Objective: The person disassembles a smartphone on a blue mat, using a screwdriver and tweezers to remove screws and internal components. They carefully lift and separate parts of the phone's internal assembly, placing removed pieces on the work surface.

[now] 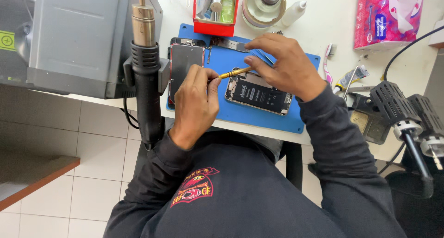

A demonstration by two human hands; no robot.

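While the left hand pinches a gold screwdriver over the opened phone on the blue mat, the right hand grips tweezers, steadying parts.

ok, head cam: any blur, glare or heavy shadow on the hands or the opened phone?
Head view: left hand, right hand and opened phone sharp, evenly lit, soft shadows only; gold screwdriver glints mildly; white desk runs bright.

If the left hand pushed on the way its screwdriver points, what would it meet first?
Most likely the opened phone: the left hand aims the screwdriver toward its upper edge, with the right hand just beyond. Depth is unclear.
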